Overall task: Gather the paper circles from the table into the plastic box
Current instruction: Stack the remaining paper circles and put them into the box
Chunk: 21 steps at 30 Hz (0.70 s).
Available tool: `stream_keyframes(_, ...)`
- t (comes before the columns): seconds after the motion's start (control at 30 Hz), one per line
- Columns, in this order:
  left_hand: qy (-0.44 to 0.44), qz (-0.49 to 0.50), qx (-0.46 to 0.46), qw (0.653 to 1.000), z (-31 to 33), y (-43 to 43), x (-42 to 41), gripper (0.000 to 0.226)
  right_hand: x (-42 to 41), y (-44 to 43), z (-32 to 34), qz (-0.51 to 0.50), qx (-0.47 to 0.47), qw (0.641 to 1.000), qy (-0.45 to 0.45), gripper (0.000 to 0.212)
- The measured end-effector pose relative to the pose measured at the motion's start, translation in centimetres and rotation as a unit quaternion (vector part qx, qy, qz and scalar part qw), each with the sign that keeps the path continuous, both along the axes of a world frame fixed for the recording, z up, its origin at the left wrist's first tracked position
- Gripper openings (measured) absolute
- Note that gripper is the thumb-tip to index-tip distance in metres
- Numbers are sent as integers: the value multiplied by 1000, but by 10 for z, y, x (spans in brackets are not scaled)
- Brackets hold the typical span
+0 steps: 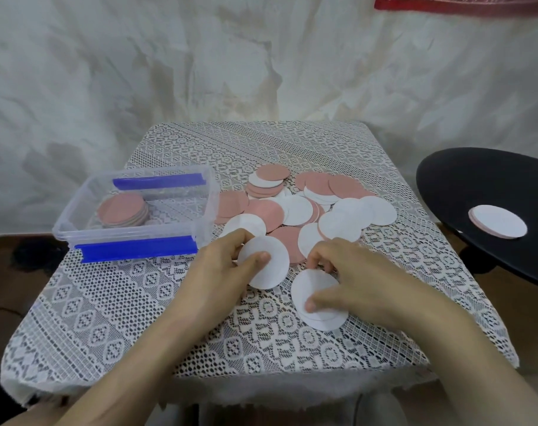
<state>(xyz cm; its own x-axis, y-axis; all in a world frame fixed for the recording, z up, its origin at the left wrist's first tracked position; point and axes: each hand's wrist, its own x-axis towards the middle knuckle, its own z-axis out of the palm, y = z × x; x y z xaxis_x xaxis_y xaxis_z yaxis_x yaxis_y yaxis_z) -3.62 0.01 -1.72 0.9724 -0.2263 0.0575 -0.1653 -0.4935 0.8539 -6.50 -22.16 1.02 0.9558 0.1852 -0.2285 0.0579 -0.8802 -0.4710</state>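
Note:
Several pink and white paper circles (304,207) lie in a loose heap at the middle of the lace-covered table (138,302). A clear plastic box (200,207) with blue clips stands at the left and holds a stack of pink circles (121,209). My left hand (224,269) grips a white circle (269,272) between thumb and fingers, just in front of the heap. My right hand (356,278) holds a small stack of white circles (318,302), thumb on top, low over the cloth.
A black round stool seat (464,186) stands to the right of the table with a small stack of circles (498,221) on it. A draped white sheet (169,72) hangs behind. The table's front edge is near my forearms.

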Motion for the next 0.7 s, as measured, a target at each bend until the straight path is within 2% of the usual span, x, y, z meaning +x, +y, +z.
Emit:
stream_keyframes(0.2, -8, -10, 22, 1000, 2, -1, 1, 8, 13, -2, -5, -38, 43, 996, -61, 28)
stream_keyframes(0.47, 14, 0, 10, 1000, 4, -2, 0, 20, 25, -10, -17, -90, 181, 971, -131, 14)
stream_keyframes(0.6, 22, 2, 5, 1000, 6, -2, -2, 28, 22, -7, -12, -109, 321, 938, -78, 19)
stream_keyframes(0.7, 46, -10, -39, 998, 8, -3, -6, 30, 17, 3, -16, -82, 315, 944, -56, 14)
